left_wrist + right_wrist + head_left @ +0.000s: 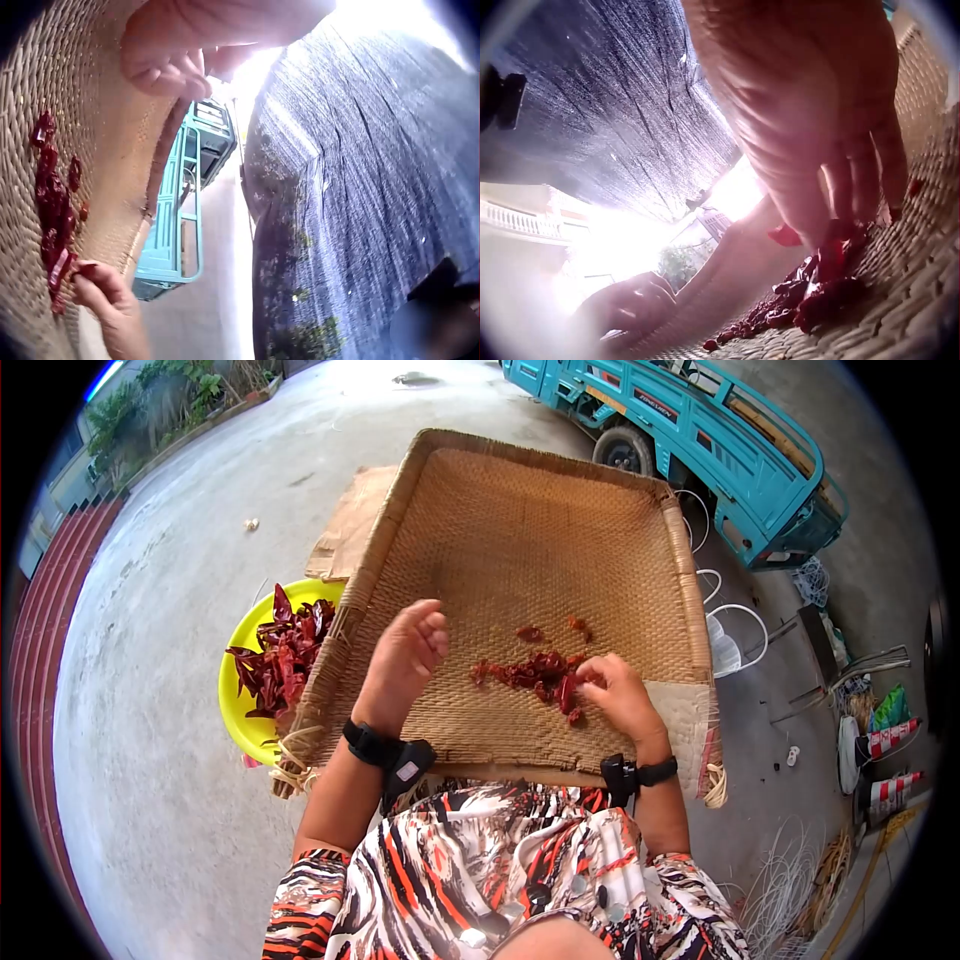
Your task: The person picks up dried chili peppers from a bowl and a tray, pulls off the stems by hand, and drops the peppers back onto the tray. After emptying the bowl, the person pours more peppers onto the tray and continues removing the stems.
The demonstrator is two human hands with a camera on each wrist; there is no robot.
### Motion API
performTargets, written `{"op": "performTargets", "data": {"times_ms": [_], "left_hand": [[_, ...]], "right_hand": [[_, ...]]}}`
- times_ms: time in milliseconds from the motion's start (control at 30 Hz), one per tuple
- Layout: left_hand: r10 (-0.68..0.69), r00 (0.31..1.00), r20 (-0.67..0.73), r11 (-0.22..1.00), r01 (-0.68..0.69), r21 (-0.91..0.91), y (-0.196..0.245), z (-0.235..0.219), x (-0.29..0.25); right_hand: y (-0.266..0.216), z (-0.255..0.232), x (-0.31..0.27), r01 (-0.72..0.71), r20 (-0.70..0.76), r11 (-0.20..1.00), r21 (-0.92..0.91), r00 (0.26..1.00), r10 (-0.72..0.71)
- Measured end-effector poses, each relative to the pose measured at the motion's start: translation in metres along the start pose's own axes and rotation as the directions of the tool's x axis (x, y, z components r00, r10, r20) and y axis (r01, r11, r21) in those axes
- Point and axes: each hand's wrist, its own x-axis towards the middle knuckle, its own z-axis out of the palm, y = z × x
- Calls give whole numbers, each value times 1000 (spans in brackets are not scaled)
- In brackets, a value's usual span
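Observation:
My right hand [618, 695] is down at a small heap of dried red chilies [540, 672] in the woven basket tray [530, 550]. Its thumb and fingertips pinch a dried chili [831, 259], a red piece showing between them in the right wrist view. My left hand [405, 652] is raised over the tray's left part, away from the heap. Its fingers are loosely curled, and nothing shows in them in the head or left wrist view. A few chili pieces [578, 625] lie apart from the heap, toward the tray's far side.
To the left, a yellow basin [237, 695] full of dried chilies [285, 650] stands partly behind the tray's rim. Cardboard [350, 525] lies beyond it. A teal cargo tricycle [700, 450] is parked at the far right. A white bucket [725, 645] and loose wire [790, 890] are on the right.

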Motion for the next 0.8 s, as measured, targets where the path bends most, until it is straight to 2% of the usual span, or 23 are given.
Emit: {"op": "performTargets", "data": {"times_ms": [33,67,100,167,200,267,300,467,567,667,733,800], "left_hand": [[-36,997,64,997,32,71,-4,12,-7],[-11,991,130,978,-16,207,-6,25,-16],[-80,987,141,948,32,318,-9,32,-19],[-207,966,154,841,96,532,-14,39,-22],[-227,957,178,793,76,604,-16,43,-24],[-266,940,215,681,25,732,-17,48,-28],[-263,931,254,662,-18,750,-18,48,-27],[-263,920,290,662,-46,748,-20,47,-27],[-261,905,337,686,-71,724,-22,43,-24],[-241,896,372,723,-90,685,-18,49,-29],[-233,899,371,724,-94,683,-13,54,-32],[-124,943,307,810,-82,581,-14,52,-30]], "right_hand": [[-4,1,3,37,-43,994,106,999,-33],[-9,4,6,75,-88,975,210,994,-58],[-14,6,8,116,-138,944,310,988,-76],[-31,11,10,48,-65,799,600,998,-12],[-40,12,11,10,-22,694,720,1000,8],[-53,17,13,-15,31,632,775,999,-15],[-56,21,15,-17,44,602,799,999,-30],[-66,38,18,-8,62,523,852,994,-86],[-72,35,17,-4,75,559,829,992,-104],[-70,33,17,-18,103,547,837,987,-125],[-64,30,18,-10,76,604,797,993,-85],[-54,25,21,34,-10,660,750,999,-40]]}}
